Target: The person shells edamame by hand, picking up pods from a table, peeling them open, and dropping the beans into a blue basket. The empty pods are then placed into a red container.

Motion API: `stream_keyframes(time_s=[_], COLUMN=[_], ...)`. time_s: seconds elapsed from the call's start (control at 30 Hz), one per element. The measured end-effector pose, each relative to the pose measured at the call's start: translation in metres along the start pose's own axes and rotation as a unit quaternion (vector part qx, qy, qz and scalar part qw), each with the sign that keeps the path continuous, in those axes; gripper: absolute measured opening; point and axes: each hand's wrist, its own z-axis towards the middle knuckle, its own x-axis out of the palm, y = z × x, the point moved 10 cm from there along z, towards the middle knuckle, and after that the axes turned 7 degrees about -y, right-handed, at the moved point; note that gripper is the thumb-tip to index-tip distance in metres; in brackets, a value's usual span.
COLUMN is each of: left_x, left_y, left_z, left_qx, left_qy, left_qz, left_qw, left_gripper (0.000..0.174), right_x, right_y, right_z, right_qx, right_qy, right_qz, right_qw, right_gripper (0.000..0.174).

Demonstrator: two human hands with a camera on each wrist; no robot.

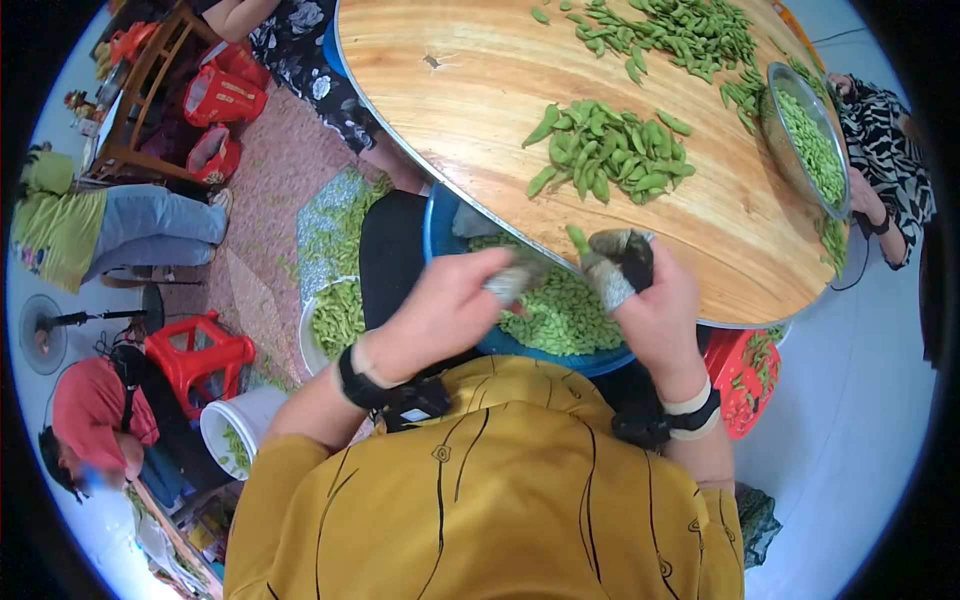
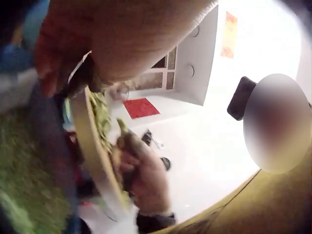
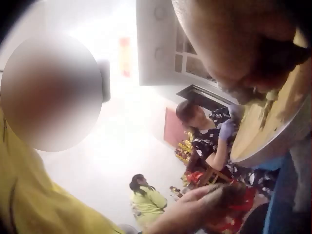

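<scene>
A green pod [image 1: 577, 238] is pinched by the right hand [image 1: 660, 310] at the round wooden table's [image 1: 480, 130] near edge; its thumb and fingers have worn silvery and dark coverings. In the left wrist view the pod [image 2: 122, 125] sticks up from the right hand [image 2: 148, 178]. The left hand [image 1: 445, 305], blurred, is to the left of it over a blue basin [image 1: 432, 235] of shelled green beans [image 1: 565, 315], with covered thumb and fingertips close together; whether it holds anything cannot be made out. A pile of pods [image 1: 615, 155] lies beyond the hands.
A metal bowl of shelled beans [image 1: 808, 150] stands at the table's right, near a larger pod heap [image 1: 700, 35]. Around the table are a red stool [image 1: 200, 350], white bucket [image 1: 240, 425], red container [image 1: 735, 385] and several people. Pods lie scattered on the floor.
</scene>
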Motion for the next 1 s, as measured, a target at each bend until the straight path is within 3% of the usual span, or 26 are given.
stream_keyframes(time_s=[0.03, 0.1, 0.13, 0.23, 0.3, 0.37, 0.4, 0.47, 0.73, 0.8, 0.83, 0.87, 0.9, 1.0], left_x=[0.023, 0.053, 0.054, 0.051, 0.052, 0.047, 0.050, 0.050, 0.051, 0.042, 0.044, 0.041, 0.044, 0.048], left_y=[-0.006, -0.007, -0.007, -0.003, -0.002, -0.002, -0.002, -0.001, 0.000, -0.024, -0.020, -0.040, -0.062, -0.064], left_z=[0.003, 0.014, 0.019, 0.022, 0.022, 0.022, 0.020, 0.021, 0.021, 0.024, 0.024, 0.022, 0.011, 0.007], left_qx=[-0.063, -0.092, -0.086, -0.097, -0.098, -0.090, -0.089, -0.093, -0.116, 0.028, 0.027, 0.169, 0.306, 0.304], left_qy=[0.039, 0.077, 0.054, 0.024, 0.026, 0.020, 0.041, 0.050, 0.061, 0.036, 0.039, -0.007, -0.054, -0.006], left_qz=[-0.125, -0.212, -0.212, -0.192, -0.193, -0.201, -0.223, -0.198, -0.092, 0.106, 0.105, 0.213, 0.313, 0.390], left_qw=[0.989, 0.970, 0.972, 0.976, 0.976, 0.975, 0.970, 0.974, 0.987, 0.993, 0.993, 0.962, 0.898, 0.869], left_gripper=[0.026, 0.024, 0.020, 0.018, 0.017, 0.017, 0.017, 0.016, 0.007, 0.006, 0.006, 0.007, 0.009, 0.012], right_x=[0.004, 0.009, 0.003, -0.009, -0.017, -0.014, -0.016, -0.003, -0.001, -0.002, 0.000, 0.003, 0.003, 0.002], right_y=[0.006, -0.004, 0.004, 0.009, 0.003, -0.011, -0.010, -0.009, -0.015, -0.016, -0.020, -0.025, -0.028, -0.024], right_z=[-0.007, -0.019, -0.021, -0.024, -0.024, -0.022, -0.020, -0.021, -0.021, -0.021, -0.024, -0.028, -0.027, -0.024], right_qx=[0.005, 0.018, -0.058, -0.078, -0.053, 0.014, 0.015, 0.018, 0.036, 0.059, 0.112, 0.162, 0.163, 0.110], right_qy=[0.012, 0.054, 0.045, 0.010, 0.003, 0.058, 0.058, 0.140, 0.155, 0.157, 0.178, 0.198, 0.197, 0.195], right_qz=[0.042, 0.041, -0.092, -0.071, -0.068, -0.030, -0.026, -0.022, 0.025, 0.053, 0.073, 0.093, 0.093, 0.107], right_qw=[0.999, 0.998, 0.993, 0.994, 0.996, 0.998, 0.998, 0.990, 0.987, 0.984, 0.975, 0.962, 0.962, 0.969], right_gripper=[0.022, 0.023, 0.026, 0.032, 0.034, 0.033, 0.033, 0.032, 0.040, 0.042, 0.045, 0.048, 0.048, 0.044])
